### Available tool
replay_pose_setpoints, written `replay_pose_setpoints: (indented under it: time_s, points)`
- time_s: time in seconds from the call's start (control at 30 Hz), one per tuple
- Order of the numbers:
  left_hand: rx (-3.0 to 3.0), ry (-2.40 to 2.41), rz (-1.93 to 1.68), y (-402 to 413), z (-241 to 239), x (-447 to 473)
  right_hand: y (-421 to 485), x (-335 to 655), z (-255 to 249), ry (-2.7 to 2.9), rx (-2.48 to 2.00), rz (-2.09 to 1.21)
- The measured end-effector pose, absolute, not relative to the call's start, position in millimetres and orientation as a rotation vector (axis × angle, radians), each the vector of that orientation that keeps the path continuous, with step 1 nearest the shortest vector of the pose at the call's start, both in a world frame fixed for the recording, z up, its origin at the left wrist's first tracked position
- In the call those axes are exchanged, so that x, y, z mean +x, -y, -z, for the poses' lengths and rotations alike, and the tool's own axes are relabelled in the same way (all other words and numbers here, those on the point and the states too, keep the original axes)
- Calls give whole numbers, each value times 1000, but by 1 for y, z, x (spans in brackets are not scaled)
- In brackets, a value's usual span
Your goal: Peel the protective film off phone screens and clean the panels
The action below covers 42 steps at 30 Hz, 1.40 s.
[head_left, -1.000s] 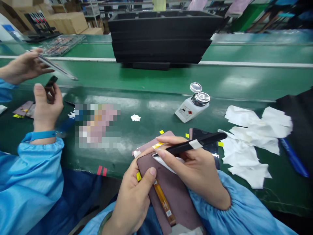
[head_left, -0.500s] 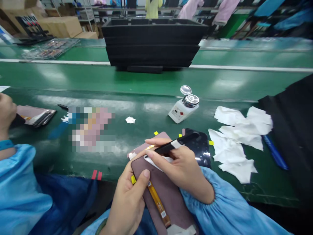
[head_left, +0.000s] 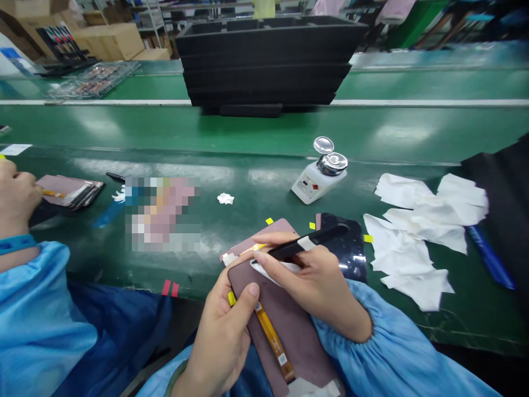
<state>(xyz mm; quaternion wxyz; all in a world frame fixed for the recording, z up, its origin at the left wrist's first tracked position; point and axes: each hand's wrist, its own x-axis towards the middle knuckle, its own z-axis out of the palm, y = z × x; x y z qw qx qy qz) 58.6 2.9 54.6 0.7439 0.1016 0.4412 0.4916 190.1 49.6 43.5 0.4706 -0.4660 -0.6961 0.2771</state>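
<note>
My left hand (head_left: 231, 325) grips a brownish phone display panel (head_left: 285, 320) by its left edge, thumb flat on the back. An orange flex cable (head_left: 270, 339) runs along this panel, and a yellow tab (head_left: 231, 299) sticks out beside my thumb. My right hand (head_left: 314, 281) is closed around a slim black tool (head_left: 289, 249) with a white band; its exact kind is unclear. Beneath those fingers a folded white wipe (head_left: 264, 271) lies against the panel's upper edge. Behind my hands, another panel (head_left: 264, 234) and a dark glossy panel (head_left: 351, 248) rest on the green bench.
A white dispenser bottle (head_left: 316, 179) stands with its lid up. Several white cloths (head_left: 417, 237) and a blue pen-like item (head_left: 491, 256) lie at right. Black trays (head_left: 268, 66) are stacked behind. At left are a co-worker's hand (head_left: 19, 196) and stacked panels (head_left: 72, 190).
The view has shifted slightly, so the bench items sit a little further right. Both hands keep their hold on the panel and tool, with little visible movement between them.
</note>
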Motion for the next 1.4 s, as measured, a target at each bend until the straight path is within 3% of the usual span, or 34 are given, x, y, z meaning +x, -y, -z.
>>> replay_pose_setpoints:
  time_s: [0.57,0.93,1.4]
  points:
    - [232,-992,-1054,-4,-55,57,-51,192,-45,1714,-1136,-653]
    - [271,-979,-1033,-6,-54,50,-54,200,-46,1420,-1187,-735]
    - [256,-966,-1102,-8,-53,52,-55,188,-39,1676,-1086,-711]
